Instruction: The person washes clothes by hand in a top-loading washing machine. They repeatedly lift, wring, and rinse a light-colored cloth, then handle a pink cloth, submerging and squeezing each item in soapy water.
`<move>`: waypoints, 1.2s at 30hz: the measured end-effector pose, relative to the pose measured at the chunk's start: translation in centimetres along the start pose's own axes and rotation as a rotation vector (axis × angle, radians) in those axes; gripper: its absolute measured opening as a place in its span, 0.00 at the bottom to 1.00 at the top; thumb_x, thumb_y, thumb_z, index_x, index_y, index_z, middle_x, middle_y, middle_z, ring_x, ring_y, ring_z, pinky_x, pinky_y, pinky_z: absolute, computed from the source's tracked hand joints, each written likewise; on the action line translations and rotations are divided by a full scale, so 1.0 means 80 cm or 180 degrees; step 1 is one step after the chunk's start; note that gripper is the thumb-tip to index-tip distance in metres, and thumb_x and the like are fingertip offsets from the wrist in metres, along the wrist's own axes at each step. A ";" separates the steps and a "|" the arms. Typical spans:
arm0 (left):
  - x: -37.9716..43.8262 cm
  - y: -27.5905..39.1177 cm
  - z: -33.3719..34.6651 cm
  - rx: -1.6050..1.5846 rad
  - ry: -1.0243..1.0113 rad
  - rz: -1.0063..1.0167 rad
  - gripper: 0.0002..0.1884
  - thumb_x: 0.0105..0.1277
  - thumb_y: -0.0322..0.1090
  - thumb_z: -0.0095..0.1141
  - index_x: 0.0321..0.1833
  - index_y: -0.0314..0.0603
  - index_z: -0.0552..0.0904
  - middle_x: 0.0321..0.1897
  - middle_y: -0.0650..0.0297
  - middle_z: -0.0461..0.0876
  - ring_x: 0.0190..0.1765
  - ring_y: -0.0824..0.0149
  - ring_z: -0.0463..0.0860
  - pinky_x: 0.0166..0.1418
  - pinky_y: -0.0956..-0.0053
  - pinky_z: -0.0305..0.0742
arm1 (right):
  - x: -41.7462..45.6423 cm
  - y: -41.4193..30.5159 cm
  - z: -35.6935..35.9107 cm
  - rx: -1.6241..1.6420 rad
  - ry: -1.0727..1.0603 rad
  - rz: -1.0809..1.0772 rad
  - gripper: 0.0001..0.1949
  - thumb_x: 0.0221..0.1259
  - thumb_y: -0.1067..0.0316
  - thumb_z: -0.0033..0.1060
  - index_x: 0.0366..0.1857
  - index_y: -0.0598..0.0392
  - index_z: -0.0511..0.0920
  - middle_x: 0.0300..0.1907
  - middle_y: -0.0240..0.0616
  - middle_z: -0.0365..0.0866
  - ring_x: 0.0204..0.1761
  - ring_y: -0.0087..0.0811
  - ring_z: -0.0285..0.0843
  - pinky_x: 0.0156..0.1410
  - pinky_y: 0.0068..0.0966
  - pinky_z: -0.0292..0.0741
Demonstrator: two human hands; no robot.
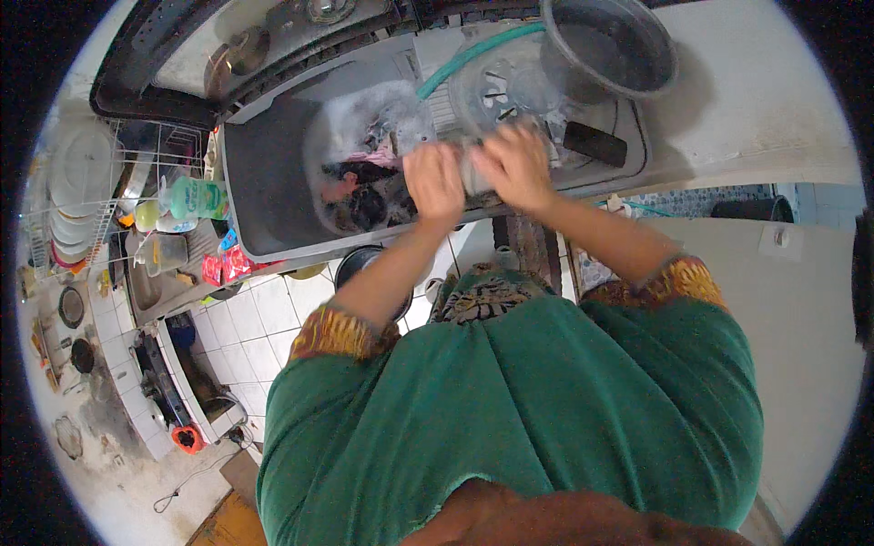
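Note:
Side by side over the middle of a grey twin-tub washing machine, my left hand (435,179) and my right hand (517,165) are blurred, fingers curled down. A pale strip (472,172) shows between them; whether it is cloth or part of the machine is unclear, and my fingers hide what they touch. To the left, the wash tub (270,170) holds water with white suds (348,112). Dark clothes (369,205) and a pink cloth (384,153) lie in it. Just beyond my right hand is a translucent round cover (471,85) with dark and white marks.
A green hose (478,54) crosses the machine's top. A grey bucket (604,48) stands at its back right, near a black block-shaped object (595,144). The raised lid (164,82) is behind the tub. Left are a dish rack (82,184), a green bottle (194,198) and red packets (232,263).

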State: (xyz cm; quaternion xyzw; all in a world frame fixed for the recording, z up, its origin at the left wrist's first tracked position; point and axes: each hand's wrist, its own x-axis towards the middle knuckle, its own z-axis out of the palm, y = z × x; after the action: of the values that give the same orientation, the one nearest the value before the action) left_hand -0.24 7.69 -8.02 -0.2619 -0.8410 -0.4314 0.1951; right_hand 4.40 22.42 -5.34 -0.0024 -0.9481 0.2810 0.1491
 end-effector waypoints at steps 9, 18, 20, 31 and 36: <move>0.054 -0.006 0.011 0.0008 0.0110 0.0573 0.10 0.68 0.37 0.46 0.36 0.39 0.78 0.37 0.52 0.80 0.42 0.49 0.76 0.48 0.56 0.67 | 0.038 0.029 0.018 -0.0254 0.0797 -0.0305 0.13 0.60 0.53 0.54 0.27 0.51 0.77 0.41 0.39 0.78 0.48 0.44 0.73 0.53 0.45 0.63; 0.092 -0.013 0.036 -0.0183 0.0085 -0.1327 0.12 0.67 0.41 0.49 0.38 0.40 0.80 0.38 0.52 0.80 0.46 0.51 0.77 0.54 0.54 0.65 | 0.098 0.031 0.021 0.0452 0.0310 0.0955 0.16 0.61 0.49 0.52 0.31 0.49 0.81 0.49 0.41 0.77 0.57 0.46 0.69 0.59 0.54 0.60; 0.099 -0.016 0.040 -0.0295 0.0376 -0.0910 0.14 0.68 0.42 0.48 0.39 0.40 0.81 0.40 0.52 0.81 0.50 0.52 0.77 0.58 0.54 0.64 | 0.100 0.033 0.027 0.0482 0.0705 0.0827 0.17 0.63 0.48 0.50 0.34 0.48 0.83 0.51 0.40 0.78 0.60 0.47 0.67 0.62 0.57 0.59; -0.006 0.057 -0.004 -0.0330 0.0346 -0.0280 0.08 0.58 0.39 0.59 0.32 0.43 0.80 0.34 0.59 0.80 0.46 0.56 0.76 0.61 0.58 0.60 | -0.042 -0.008 0.000 -0.0096 0.0682 -0.0257 0.15 0.61 0.58 0.51 0.49 0.50 0.76 0.49 0.43 0.76 0.60 0.53 0.64 0.63 0.52 0.59; 0.023 0.023 0.018 -0.0559 0.0175 -0.0235 0.06 0.51 0.35 0.61 0.26 0.43 0.79 0.27 0.60 0.79 0.37 0.56 0.77 0.51 0.62 0.66 | -0.012 0.008 0.004 0.0173 0.0575 -0.0153 0.09 0.61 0.61 0.50 0.39 0.54 0.75 0.42 0.43 0.77 0.49 0.49 0.69 0.57 0.45 0.64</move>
State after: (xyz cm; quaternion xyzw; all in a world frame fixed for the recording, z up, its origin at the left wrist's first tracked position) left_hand -0.73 10.28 -6.63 -0.2349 -0.8033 -0.5174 0.1784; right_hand 5.18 22.69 -6.21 -0.0009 -0.9225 0.3017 0.2407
